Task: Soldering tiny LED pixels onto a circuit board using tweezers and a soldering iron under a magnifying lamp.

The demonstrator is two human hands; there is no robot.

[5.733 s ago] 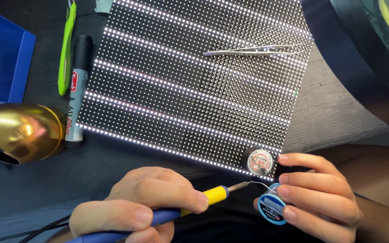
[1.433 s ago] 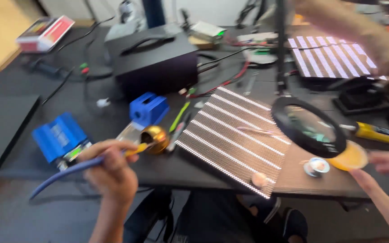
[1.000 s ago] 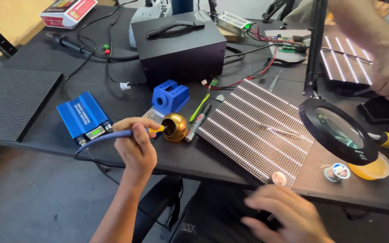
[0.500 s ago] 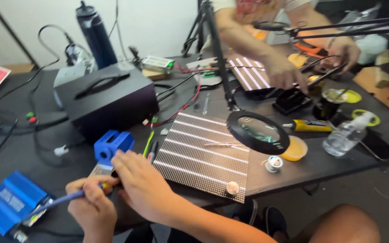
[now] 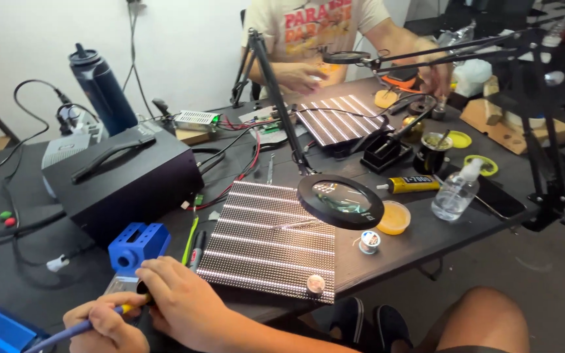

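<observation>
Blue-handled soldering iron [image 5: 73, 332] clenched in left hand [image 5: 102, 327] at the table's [image 5: 426, 238] near-left corner; right hand [image 5: 178, 304] rests beside it, grip indiscernible, near the LED panel [image 5: 269, 245].

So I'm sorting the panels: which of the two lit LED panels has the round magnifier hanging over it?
The near LED panel, by the person's right hand; the magnifier overlaps its right corner. The far panel lies before the co-worker.
</observation>
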